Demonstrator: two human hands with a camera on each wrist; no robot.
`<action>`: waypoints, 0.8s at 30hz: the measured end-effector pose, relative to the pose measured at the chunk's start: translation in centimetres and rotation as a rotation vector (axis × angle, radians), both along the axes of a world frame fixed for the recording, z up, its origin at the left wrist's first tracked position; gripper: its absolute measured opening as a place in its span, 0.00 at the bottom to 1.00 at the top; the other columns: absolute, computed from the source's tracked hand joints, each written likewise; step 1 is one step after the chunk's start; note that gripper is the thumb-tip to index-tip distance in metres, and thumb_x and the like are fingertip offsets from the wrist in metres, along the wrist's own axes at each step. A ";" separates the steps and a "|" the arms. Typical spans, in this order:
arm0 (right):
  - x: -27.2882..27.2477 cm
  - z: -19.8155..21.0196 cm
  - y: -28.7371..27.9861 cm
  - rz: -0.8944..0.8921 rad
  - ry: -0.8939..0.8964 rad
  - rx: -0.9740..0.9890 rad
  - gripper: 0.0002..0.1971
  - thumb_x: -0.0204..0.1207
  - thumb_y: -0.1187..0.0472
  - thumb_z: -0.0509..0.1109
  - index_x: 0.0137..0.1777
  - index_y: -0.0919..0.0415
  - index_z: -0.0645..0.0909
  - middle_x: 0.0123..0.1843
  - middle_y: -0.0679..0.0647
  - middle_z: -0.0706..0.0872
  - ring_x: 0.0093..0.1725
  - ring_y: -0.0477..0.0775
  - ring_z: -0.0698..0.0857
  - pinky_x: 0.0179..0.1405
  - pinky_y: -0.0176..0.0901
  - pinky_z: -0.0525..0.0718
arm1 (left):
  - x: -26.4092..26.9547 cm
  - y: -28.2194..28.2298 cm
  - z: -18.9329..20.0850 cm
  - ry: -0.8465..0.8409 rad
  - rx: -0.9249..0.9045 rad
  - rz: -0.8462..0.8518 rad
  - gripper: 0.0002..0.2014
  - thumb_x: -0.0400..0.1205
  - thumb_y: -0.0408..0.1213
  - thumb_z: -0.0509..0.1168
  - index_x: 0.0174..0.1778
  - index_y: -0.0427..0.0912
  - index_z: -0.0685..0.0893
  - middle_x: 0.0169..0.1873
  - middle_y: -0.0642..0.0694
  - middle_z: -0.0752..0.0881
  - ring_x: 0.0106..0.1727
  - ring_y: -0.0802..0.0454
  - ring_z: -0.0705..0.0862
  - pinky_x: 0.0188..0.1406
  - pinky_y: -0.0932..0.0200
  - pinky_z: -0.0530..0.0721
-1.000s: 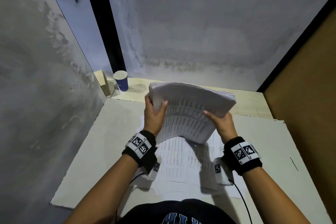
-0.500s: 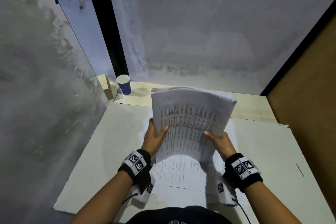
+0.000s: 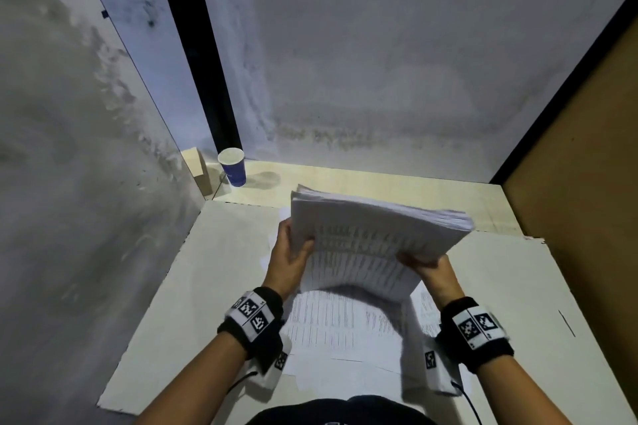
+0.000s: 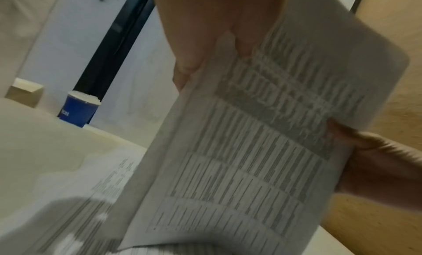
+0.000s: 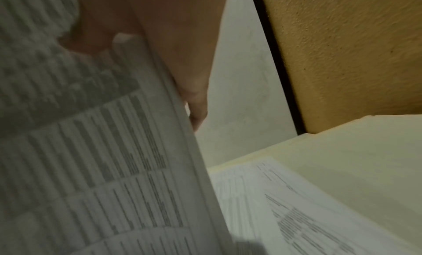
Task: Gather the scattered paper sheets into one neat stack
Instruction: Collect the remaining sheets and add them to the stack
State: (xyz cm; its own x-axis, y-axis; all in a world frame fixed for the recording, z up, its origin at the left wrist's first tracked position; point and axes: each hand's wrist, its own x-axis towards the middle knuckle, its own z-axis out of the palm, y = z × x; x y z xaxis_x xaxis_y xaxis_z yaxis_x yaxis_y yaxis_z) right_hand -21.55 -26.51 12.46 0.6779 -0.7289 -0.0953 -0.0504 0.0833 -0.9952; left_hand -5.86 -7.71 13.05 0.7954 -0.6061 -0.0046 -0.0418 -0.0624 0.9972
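A thick stack of printed paper sheets (image 3: pixel 366 245) (image 4: pixel 262 141) (image 5: pixel 91 150) is held up off the table, tilted with its far edge raised. My left hand (image 3: pixel 288 257) (image 4: pixel 205 33) grips its left edge, thumb on the top sheet. My right hand (image 3: pixel 431 269) (image 5: pixel 173 47) (image 4: pixel 376 159) grips its right edge, thumb on top and fingers underneath. Several loose printed sheets (image 3: pixel 345 331) (image 5: pixel 297 204) (image 4: pixel 95 195) lie spread on the table under the stack.
A white board (image 3: pixel 207 269) covers the table. A blue paper cup (image 3: pixel 233 167) (image 4: pixel 77 109) and a small wooden block (image 3: pixel 198 169) (image 4: pixel 25 92) stand at the back left corner. Grey walls close the left and back; a brown panel (image 3: pixel 587 166) stands on the right.
The stack stood more upright half a second ago; now it has tilted flatter and sits a little higher, with both hands still gripping its side edges.
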 end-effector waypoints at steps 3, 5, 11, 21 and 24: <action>0.0 -0.2 -0.2 -0.021 0.009 0.028 0.12 0.66 0.72 0.75 0.49 0.61 0.83 0.33 0.39 0.91 0.41 0.44 0.87 0.32 0.25 0.83 | -0.1 -0.3 -0.4 0.026 0.013 -0.040 0.20 0.80 0.34 0.62 0.63 0.53 0.63 0.55 0.57 0.78 0.56 0.67 0.77 0.58 0.59 0.77; 0.2 0.3 -0.1 0.028 0.008 0.037 0.11 0.66 0.71 0.74 0.46 0.57 0.84 0.34 0.37 0.91 0.39 0.40 0.89 0.36 0.28 0.86 | -0.1 -0.7 -0.1 0.047 0.019 -0.062 0.19 0.80 0.33 0.62 0.63 0.52 0.64 0.53 0.59 0.78 0.54 0.68 0.77 0.52 0.64 0.77; 0.9 0.8 -0.1 0.062 0.002 0.063 0.19 0.54 0.57 0.82 0.46 0.57 0.85 0.35 0.38 0.92 0.40 0.37 0.90 0.39 0.29 0.87 | 0.5 -0.8 -0.6 0.103 -0.009 -0.044 0.20 0.80 0.30 0.61 0.67 0.46 0.67 0.56 0.54 0.79 0.54 0.68 0.80 0.54 0.64 0.83; 1.2 -0.5 0.6 -0.034 0.084 0.032 0.19 0.67 0.75 0.73 0.60 0.69 0.79 0.52 0.55 0.84 0.46 0.49 0.83 0.50 0.37 0.84 | -0.2 -1.0 -2.1 0.160 0.019 0.011 0.30 0.81 0.32 0.61 0.75 0.53 0.55 0.65 0.54 0.74 0.63 0.55 0.76 0.46 0.72 0.78; 1.2 -0.5 0.5 -0.036 0.104 0.055 0.18 0.68 0.74 0.73 0.58 0.68 0.80 0.47 0.52 0.87 0.44 0.46 0.85 0.58 0.49 0.78 | -0.3 -0.9 -2.1 0.187 0.017 -0.048 0.28 0.81 0.27 0.59 0.71 0.56 0.57 0.61 0.56 0.74 0.60 0.58 0.76 0.39 0.77 0.78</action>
State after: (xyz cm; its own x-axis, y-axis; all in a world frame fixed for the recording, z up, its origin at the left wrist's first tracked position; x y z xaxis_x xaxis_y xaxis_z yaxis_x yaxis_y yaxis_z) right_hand -20.38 -26.01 11.96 0.6357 -0.7444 -0.2043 -0.1493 0.1411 -0.9787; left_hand -6.14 -8.65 10.98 0.7498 -0.6419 -0.1607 0.1412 -0.0820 0.9866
